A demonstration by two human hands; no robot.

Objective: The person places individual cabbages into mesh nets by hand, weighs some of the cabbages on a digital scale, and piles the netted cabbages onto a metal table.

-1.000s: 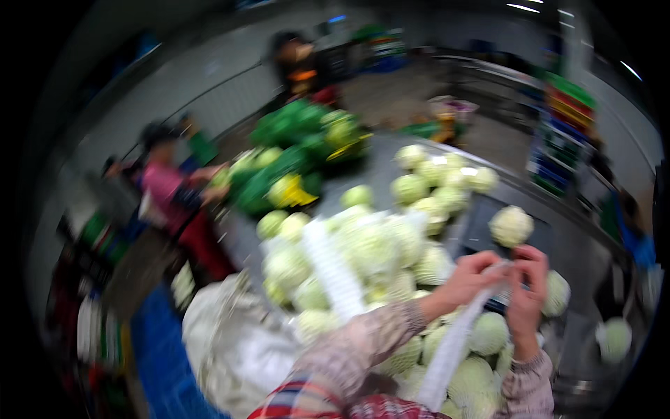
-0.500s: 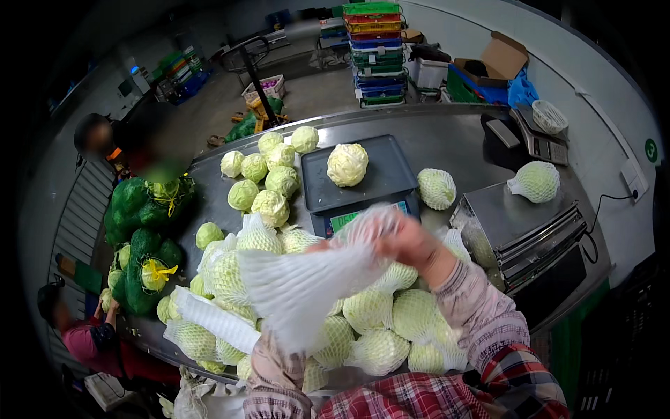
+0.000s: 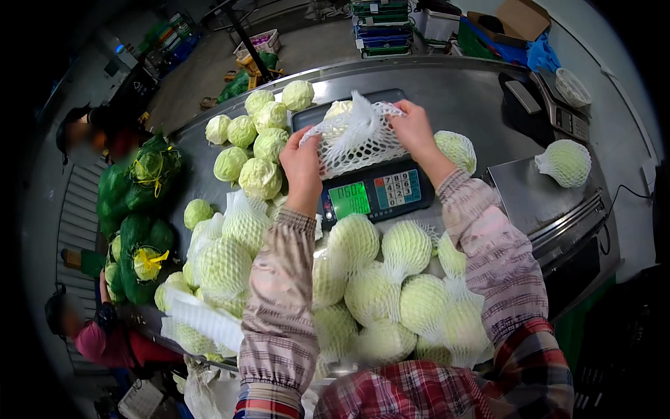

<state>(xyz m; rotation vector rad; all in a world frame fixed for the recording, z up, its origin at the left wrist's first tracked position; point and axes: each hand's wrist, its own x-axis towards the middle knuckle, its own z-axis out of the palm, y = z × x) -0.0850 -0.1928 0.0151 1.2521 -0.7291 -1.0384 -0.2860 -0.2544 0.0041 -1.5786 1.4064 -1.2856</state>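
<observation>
Between my two hands a white foam net sleeve (image 3: 363, 143) is stretched wide over the digital scale (image 3: 419, 204). My left hand (image 3: 301, 167) pinches its left edge, while my right hand (image 3: 413, 131) pinches the right edge. Behind the net, a bare cabbage (image 3: 338, 109) sits on the scale's pan, mostly hidden by the sleeve. A netted cabbage (image 3: 456, 151) stands just right of the scale. Close to my forearms lies a pile of netted cabbages (image 3: 377, 293). Left of the scale is a group of bare cabbages (image 3: 259, 174).
A stack of flat foam sleeves (image 3: 202, 321) lies at the left of the pile. Green mesh sacks of cabbages (image 3: 143, 241) stand at the table's left edge, with co-workers beyond. At right are a steel wrapping machine (image 3: 544, 202), another netted cabbage (image 3: 564, 163) and a white basket (image 3: 574, 87).
Both hands have moved forward from above the pile to the scale. The foam sleeve, bunched and blurred before, is now spread open in front of the bare cabbage. My view has tilted downward.
</observation>
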